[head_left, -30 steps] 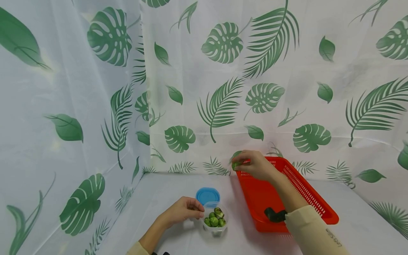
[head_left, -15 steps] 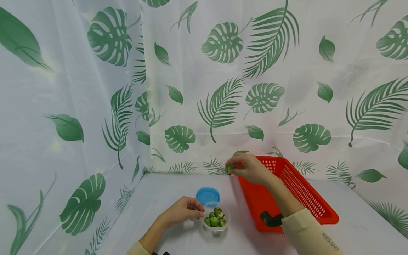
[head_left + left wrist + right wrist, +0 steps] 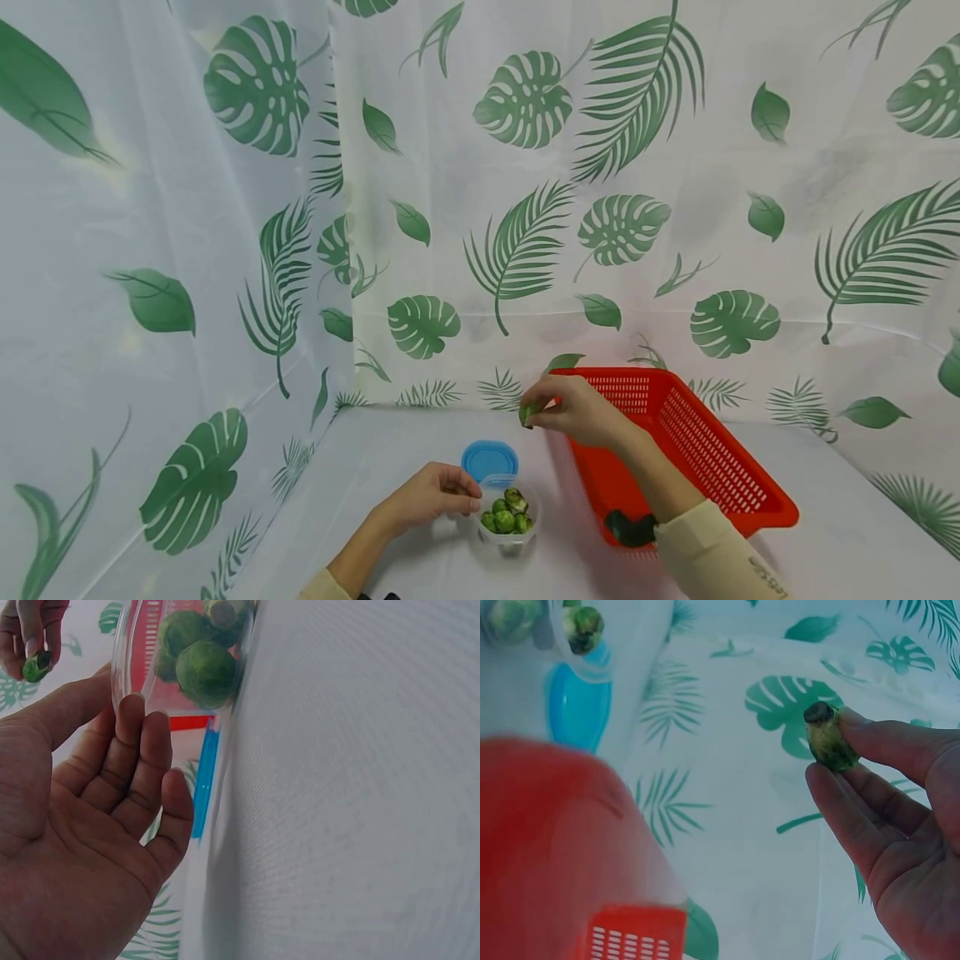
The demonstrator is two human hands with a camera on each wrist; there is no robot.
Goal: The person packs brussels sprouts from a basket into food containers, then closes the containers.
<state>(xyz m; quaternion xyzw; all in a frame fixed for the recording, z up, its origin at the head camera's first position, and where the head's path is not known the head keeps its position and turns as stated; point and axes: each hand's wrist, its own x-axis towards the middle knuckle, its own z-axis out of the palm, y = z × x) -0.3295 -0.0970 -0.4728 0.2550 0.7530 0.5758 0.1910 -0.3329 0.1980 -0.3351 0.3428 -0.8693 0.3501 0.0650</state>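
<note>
A clear plastic container (image 3: 507,540) stands on the table, holding several Brussels sprouts (image 3: 504,522). My left hand (image 3: 437,497) pinches its left rim between thumb and curled fingers. In the left wrist view the thumb and fingertips of the left hand (image 3: 112,802) meet the container's clear wall (image 3: 120,656). Higher up, my right hand (image 3: 577,408) holds one Brussels sprout (image 3: 528,414) in the air, just left of the red basket's far corner. The right wrist view shows that sprout (image 3: 829,739) between thumb and fingertips, its cut stem end upward.
A red perforated basket (image 3: 738,454) stands on the right, partly under the right forearm. Behind the container lies a blue lid (image 3: 489,461) on the white table (image 3: 390,437). A leaf-patterned curtain (image 3: 517,250) closes off the back and left side.
The right hand has moved left and down with the sprout, from over the basket's far left corner to beside it. The left hand and container have stayed in place.
</note>
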